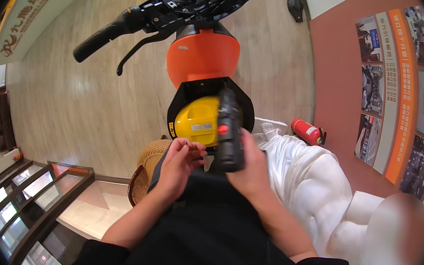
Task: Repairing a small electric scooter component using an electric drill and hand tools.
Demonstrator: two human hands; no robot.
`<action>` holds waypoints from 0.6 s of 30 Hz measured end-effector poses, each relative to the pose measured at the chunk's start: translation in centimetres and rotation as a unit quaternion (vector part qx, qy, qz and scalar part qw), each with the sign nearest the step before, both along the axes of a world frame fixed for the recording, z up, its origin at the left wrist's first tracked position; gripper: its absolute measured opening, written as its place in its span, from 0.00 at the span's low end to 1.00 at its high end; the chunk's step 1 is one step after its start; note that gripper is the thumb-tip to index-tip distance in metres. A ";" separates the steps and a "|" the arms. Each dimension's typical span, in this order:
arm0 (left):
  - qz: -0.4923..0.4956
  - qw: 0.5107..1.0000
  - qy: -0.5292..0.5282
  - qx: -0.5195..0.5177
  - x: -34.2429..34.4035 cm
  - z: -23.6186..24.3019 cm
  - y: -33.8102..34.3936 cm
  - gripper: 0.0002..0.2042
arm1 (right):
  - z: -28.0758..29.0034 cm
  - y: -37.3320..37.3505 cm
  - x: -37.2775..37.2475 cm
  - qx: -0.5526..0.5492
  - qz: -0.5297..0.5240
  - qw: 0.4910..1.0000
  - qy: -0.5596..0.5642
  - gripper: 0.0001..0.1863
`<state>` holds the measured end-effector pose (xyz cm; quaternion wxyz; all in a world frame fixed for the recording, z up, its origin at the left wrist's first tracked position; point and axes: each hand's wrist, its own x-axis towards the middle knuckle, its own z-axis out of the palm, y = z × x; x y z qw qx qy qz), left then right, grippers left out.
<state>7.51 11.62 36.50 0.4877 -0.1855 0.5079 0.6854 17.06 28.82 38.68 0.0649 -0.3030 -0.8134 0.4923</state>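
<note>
My right hand [252, 169] is wrapped round a black cordless drill [228, 134] with a red spot on its side. The drill looks smeared by motion, and its body points away from me over a yellow rounded part [200, 118] with white labels. My left hand [179, 164] is closed in a pinch just below that part; what its fingertips hold, if anything, is too small to name. A black frame [245, 113] surrounds the yellow part. Beyond it rises the orange body panel [203, 55] of a scooter, with black handlebars [183, 16] above. The drill covers the yellow part's right side.
A white sculpted figure [311, 180] lies close by on my right, with a red fire extinguisher [308, 132] beyond it. To the left stands a woven chair [152, 156]. A printed display board [389, 90] lines the right wall; glass panels [32, 198] are at lower left.
</note>
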 end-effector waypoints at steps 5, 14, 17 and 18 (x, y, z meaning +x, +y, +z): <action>0.094 0.994 0.048 0.043 0.7 -0.6 -1.8 0.18 | -1.4 -6.3 -2.2 -0.137 0.145 0.979 0.041 0.51; 0.031 0.997 0.060 0.028 0.6 -2.4 -11.0 0.24 | 0.1 -11.1 -3.1 -0.133 0.203 0.970 0.020 0.54; 0.017 0.995 0.040 0.091 0.4 -1.7 -12.3 0.26 | 1.4 -12.6 -3.5 -0.116 0.200 0.973 0.002 0.56; 0.010 0.991 0.048 0.125 0.2 -1.2 -12.4 0.27 | 1.9 -13.2 -3.7 -0.132 0.199 0.971 -0.025 0.57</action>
